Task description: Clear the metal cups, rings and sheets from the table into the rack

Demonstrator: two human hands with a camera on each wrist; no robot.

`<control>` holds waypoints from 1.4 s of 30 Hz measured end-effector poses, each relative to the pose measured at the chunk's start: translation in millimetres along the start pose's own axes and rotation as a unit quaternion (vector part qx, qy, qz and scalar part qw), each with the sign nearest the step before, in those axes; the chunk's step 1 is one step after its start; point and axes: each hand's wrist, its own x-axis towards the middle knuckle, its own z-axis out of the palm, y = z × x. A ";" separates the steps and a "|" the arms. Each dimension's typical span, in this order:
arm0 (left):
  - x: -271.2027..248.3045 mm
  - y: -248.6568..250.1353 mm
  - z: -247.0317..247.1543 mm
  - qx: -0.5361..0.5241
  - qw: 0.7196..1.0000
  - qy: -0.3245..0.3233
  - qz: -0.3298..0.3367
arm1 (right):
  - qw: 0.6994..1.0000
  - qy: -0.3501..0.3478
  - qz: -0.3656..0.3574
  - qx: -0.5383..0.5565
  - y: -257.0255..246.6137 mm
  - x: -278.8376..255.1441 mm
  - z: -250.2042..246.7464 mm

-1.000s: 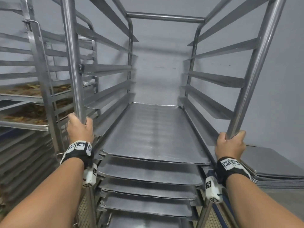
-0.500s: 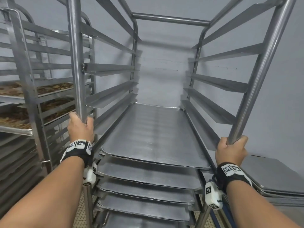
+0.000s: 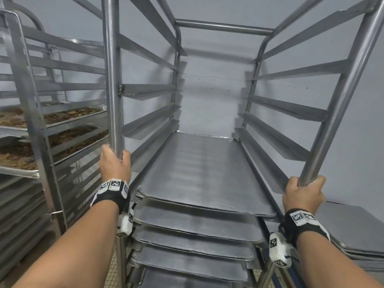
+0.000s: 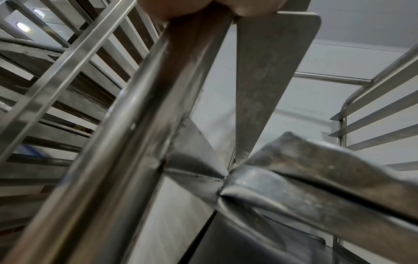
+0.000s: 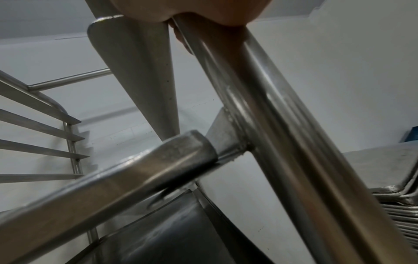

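Left grip: the left hand (image 3: 115, 165) is wrapped tight around the front left post (image 3: 112, 80) of the rack (image 3: 224, 28), at centre left of the head view; in the left wrist view only fingertips (image 4: 181, 7) on the post (image 4: 135, 125) are seen at the top edge.
Right grip: the right hand (image 3: 303, 194) is clamped round the front right post (image 3: 340, 100), at lower right of the head view; in the right wrist view the fingers (image 5: 203, 10) are curled over the post (image 5: 271, 116).
Sheets: flat metal sheets (image 3: 203, 169) are held on the rack's lower runners, one above another, in the centre and lower centre of the frame; the upper runners are bare.
Loose stack: more sheets (image 3: 353, 235) are piled just right of the rack, at the lower right edge.
Second rack: another rack (image 3: 31, 121) is seen at left, with trays of browned food (image 3: 68, 115).
Change: both hands have stayed on the same posts; the second rack is now seen further right in the frame, and the held rack's far crossbar lower in it.
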 end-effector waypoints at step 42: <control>4.4 49.7 -9.0 0.093 0.981 -0.136 -0.099 | 0.962 -0.162 0.106 -0.191 -33.1 7.9 2.4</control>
